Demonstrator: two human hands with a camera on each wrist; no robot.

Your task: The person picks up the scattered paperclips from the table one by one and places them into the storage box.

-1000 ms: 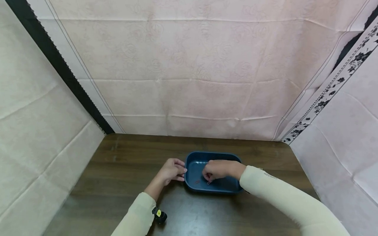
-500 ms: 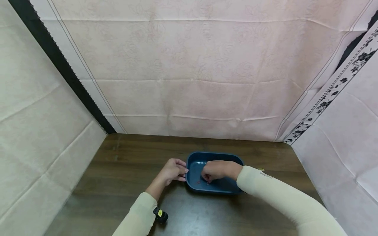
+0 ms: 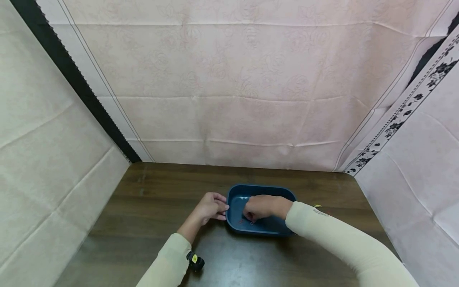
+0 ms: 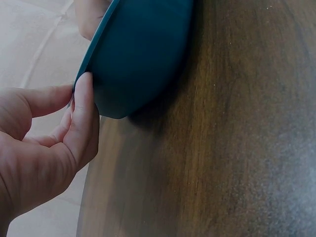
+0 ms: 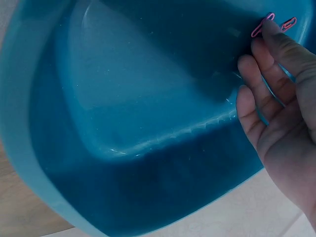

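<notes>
A blue tray [image 3: 265,231] rests on the table, its near wall [image 4: 143,54] filling the top of the left wrist view. My left hand [image 3: 209,208] pinches the tray's left rim between thumb [image 4: 49,98] and fingers. Inside the tray, my right hand [image 3: 263,206] has its fingers curled toward the floor. In the right wrist view, that hand [image 5: 291,94] holds a pink paper clip [image 5: 256,31] at the thumb tip. Just beside it lies a red paper clip [image 5: 289,23].
On the brown wooden table [image 3: 161,223], a yellow paper clip [image 3: 317,206] lies right of the tray, beside the right sleeve [image 3: 333,231]. A black device [image 3: 195,261] is worn at the left wrist. Pale cloth walls [image 3: 233,79] stand behind and at both sides.
My right hand and forearm have shifted slightly left relative to the tray, and the yellow clip shows more fully beside the sleeve. My left hand keeps its place on the rim.
</notes>
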